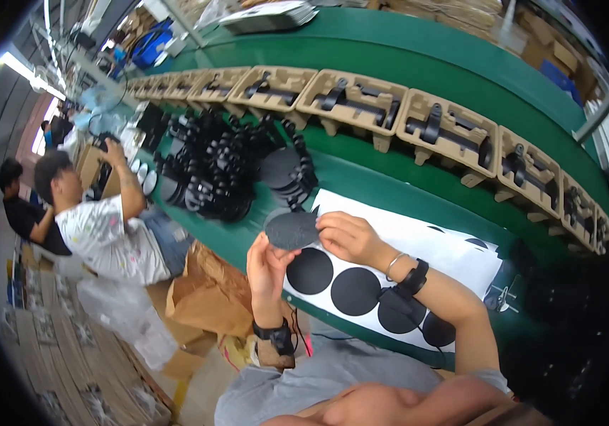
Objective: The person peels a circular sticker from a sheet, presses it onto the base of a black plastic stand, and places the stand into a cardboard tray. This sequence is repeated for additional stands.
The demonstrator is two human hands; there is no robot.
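Both my hands hold one round dark grey pad point(291, 230) above the green bench. My left hand point(267, 265) grips its lower left edge and my right hand point(347, 236) pinches its right edge. Under them lies a white sheet point(418, 245) carrying a row of black round discs point(355, 291). Just beyond the pad sits a heap of black plastic parts point(230, 170).
Cardboard trays point(446, 131) with black parts run in a line along the green conveyor point(418, 64). A person in a white shirt point(109, 238) works at my left, another person in black behind. A brown paper bag point(208, 291) stands by the bench edge.
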